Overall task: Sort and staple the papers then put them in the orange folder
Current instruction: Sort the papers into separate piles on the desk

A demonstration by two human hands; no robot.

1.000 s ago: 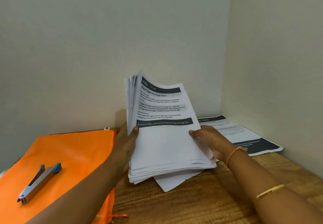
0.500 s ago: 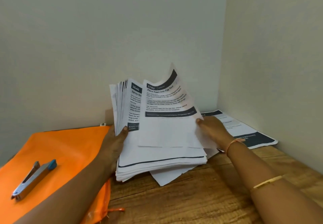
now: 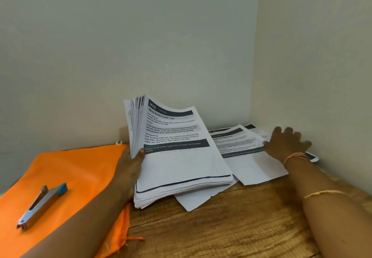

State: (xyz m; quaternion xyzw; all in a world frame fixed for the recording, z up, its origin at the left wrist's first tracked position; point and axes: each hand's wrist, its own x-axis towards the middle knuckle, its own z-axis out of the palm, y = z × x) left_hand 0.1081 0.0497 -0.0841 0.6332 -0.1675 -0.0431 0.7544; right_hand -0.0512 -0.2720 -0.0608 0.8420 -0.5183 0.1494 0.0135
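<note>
While our left hand (image 3: 130, 167) gripped the thick white printed paper stack (image 3: 181, 157) at centre, its long axis toward twelve o'clock, our nearer right hand (image 3: 285, 145), fingers spread, pressed sorted sheets (image 3: 241, 147) at three o'clock.

Single head view, close above the wooden table (image 3: 231, 227), facing the wall corner, seemingly downward.

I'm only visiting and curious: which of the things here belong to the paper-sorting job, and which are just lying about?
Part of the job:
thick stack of printed white sheets, held by the left hand
sorted sheets by the corner, under the right hand
silver stapler with blue tip
flat orange fabric folder

Just there:
wooden table
plain wall
</note>
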